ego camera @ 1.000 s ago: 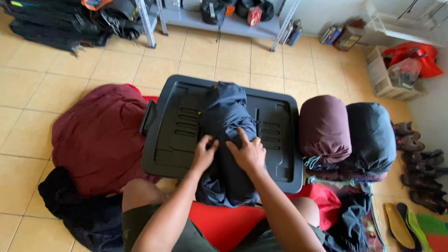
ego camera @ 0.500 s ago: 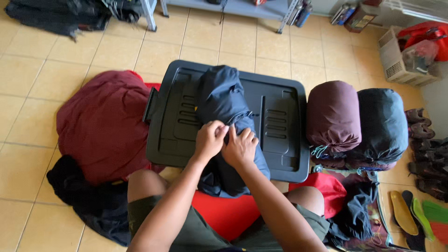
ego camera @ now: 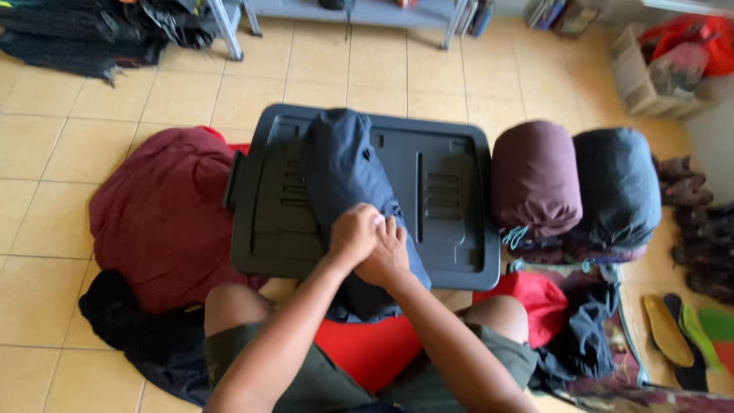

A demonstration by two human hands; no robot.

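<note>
Centre of frame: a dark navy sleeping bag [ego camera: 348, 180] lies lengthwise on a black plastic tote lid [ego camera: 451, 206], its near end spilling off the lid's lower edge toward the person's lap; the flat lid seems to serve as a firm surface for pressing the fabric down
Left hand: the left hand [ego camera: 353, 234] is curled into a loose fist on the bag's lower part, fingers bunching the navy cloth; the grip looks closed on fabric
Right hand: the right hand [ego camera: 388, 256] sits just beside and partly under the left, touching it, fingers bent into the same fold; how much cloth it has pinched I cannot tell, since the left hand covers part of it
Why so held: both hands are stacked on one spot, which would keep the bunched fabric squeezed tight against the lid
Left of frame: a maroon sleeping bag [ego camera: 164, 214] lies loose on the tiled floor [ego camera: 69, 176], touching the lid's left edge; a black cloth heap [ego camera: 134, 329] sits below it
Right of frame: a rolled maroon bundle [ego camera: 535, 180] and a rolled dark bundle [ego camera: 615, 187] lie side by side, touching the lid's right edge
Lower frame: a red bag [ego camera: 367, 348] lies between the person's knees, under the navy bag's tail
In the way: the loose bags crowd the lid on both sides; shoes [ego camera: 699, 222] and insoles [ego camera: 677, 329] line the right edge
</note>
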